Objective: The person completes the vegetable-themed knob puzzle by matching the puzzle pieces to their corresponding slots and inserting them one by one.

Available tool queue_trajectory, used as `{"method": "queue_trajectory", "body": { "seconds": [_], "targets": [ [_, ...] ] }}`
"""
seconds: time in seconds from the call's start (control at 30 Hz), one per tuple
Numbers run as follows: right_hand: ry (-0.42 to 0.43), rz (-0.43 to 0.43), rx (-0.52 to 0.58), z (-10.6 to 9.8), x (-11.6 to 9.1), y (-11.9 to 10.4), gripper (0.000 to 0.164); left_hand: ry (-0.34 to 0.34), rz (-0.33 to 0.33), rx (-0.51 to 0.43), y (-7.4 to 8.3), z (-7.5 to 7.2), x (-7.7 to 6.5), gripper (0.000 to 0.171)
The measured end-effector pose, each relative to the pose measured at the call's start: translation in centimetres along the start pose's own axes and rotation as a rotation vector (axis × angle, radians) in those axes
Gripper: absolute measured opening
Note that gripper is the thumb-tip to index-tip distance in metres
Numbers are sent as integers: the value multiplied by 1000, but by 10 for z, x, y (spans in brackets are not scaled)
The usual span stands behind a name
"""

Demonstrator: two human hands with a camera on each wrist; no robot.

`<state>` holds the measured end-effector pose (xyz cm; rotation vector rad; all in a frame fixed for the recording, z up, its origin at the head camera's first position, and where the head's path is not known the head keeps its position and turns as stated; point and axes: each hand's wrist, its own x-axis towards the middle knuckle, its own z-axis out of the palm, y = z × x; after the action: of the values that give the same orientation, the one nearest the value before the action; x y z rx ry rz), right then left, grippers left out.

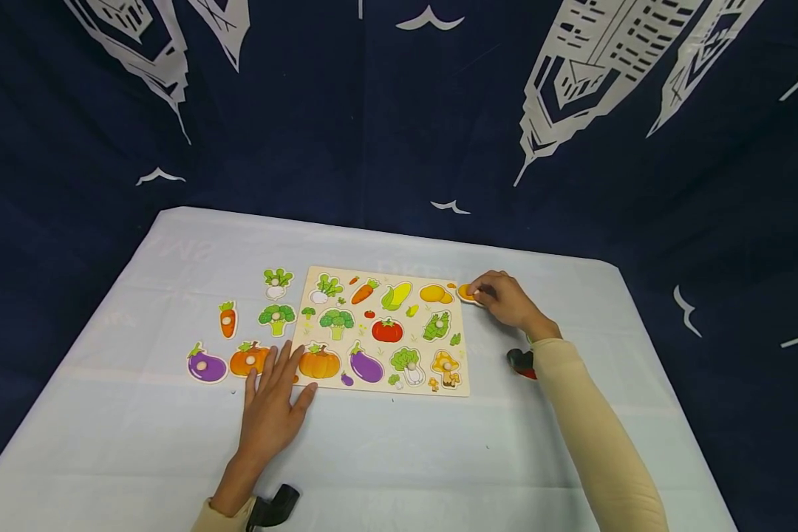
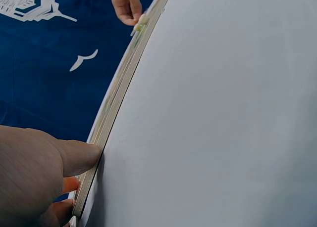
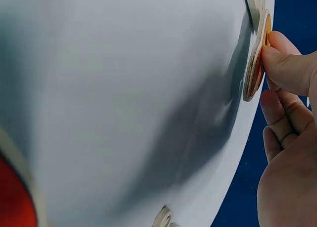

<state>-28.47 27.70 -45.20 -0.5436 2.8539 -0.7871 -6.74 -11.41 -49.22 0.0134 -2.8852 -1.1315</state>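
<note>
My right hand [image 1: 502, 295] pinches a flat orange-yellow potato puzzle piece [image 1: 466, 293] just off the upper right corner of the wooden vegetable board [image 1: 379, 387]. Thumb and forefinger meet over the piece [image 3: 253, 71] in the right wrist view, and its knob is hidden. My left hand [image 1: 273, 414] lies with straight fingers spread at the board's lower left corner. Its thumb touches the board's edge [image 2: 106, 125] in the left wrist view. Beside its fingertips is a pumpkin piece [image 1: 244, 356], partly covered. Knobs show on the asparagus [image 1: 437, 325] and the mushroom [image 1: 446, 367] in the board.
Left of the board lie an eggplant piece [image 1: 207, 366], a carrot piece [image 1: 228, 321], a broccoli piece [image 1: 275, 318] and a radish piece [image 1: 276, 284]. A red piece [image 3: 16, 195] lies near my right wrist. White cloth [image 1: 406, 458] covers the table; a dark printed curtain [image 1: 372, 133] hangs behind.
</note>
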Motion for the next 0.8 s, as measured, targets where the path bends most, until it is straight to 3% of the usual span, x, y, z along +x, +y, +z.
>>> {"method": "queue_trajectory", "body": {
  "seconds": [0.8],
  "targets": [
    [-7, -134, 19, 15, 15, -28, 11, -14, -12, -6, 1, -1, 0, 67]
  ]
}}
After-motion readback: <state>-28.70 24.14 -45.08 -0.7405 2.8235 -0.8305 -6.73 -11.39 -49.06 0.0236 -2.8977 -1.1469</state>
